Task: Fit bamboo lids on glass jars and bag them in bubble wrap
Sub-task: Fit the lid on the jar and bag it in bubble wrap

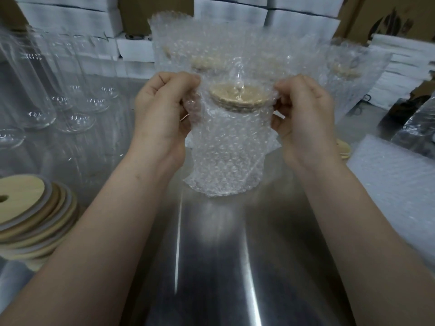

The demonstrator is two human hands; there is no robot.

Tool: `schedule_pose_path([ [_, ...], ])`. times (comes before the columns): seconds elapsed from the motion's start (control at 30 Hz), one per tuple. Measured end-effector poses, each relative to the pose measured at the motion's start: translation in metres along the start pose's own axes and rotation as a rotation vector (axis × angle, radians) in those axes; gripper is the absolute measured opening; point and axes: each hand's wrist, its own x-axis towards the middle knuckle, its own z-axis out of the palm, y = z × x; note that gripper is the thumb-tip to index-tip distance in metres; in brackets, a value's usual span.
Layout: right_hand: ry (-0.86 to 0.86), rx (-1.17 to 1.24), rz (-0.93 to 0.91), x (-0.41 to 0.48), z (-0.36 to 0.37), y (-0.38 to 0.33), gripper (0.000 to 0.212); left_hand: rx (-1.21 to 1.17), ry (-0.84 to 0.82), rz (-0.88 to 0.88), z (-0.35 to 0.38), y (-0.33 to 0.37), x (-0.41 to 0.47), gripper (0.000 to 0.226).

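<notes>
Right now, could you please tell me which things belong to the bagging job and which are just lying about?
Job: bubble-wrap bag held by left hand and right hand, bamboo lid inside it, lid stack, empty glass jars.
Idle: white boxes, cardboard cartons.

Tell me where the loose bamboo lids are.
In the head view, the stack of bamboo lids lies far left on the steel table, just outside the left forearm, nearer than the empty glass jars.

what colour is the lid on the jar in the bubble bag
Light tan lid, seen through the clear bubble bag in the head view.
</notes>
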Motion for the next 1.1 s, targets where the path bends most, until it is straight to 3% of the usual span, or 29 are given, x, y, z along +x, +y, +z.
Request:
schedule_pose_path([
  [0.17, 0.024, 0.102, 0.122, -0.001, 0.001, 0.005, 0.047, -0.044, 0.007, -0.123, -0.002, -0.003, 0.004, 0.028],
  [0.37, 0.093, 0.124, 0.136, -0.003, 0.003, 0.007, 0.024, -0.003, 0.023, -0.116, -0.004, -0.008, 0.001, 0.026],
  [0.67, 0.261, -0.412, -0.179, -0.016, 0.012, 0.01, 0.026, 0.118, -0.033, -0.141, -0.003, -0.012, -0.004, 0.025],
  [0.83, 0.215, -0.597, -0.177, -0.028, 0.016, 0.007, 0.031, 0.094, -0.046, -0.144, -0.001, -0.012, -0.008, 0.022],
  [0.97, 0.029, -0.72, -0.068, -0.038, 0.017, 0.008, 0.068, 0.117, -0.103, -0.1, 0.0, -0.012, -0.013, 0.019],
  [1.1, -0.02, -0.661, -0.056, -0.049, 0.019, 0.012, 0.096, 0.146, -0.207, -0.083, -0.002, -0.011, -0.015, 0.016],
])
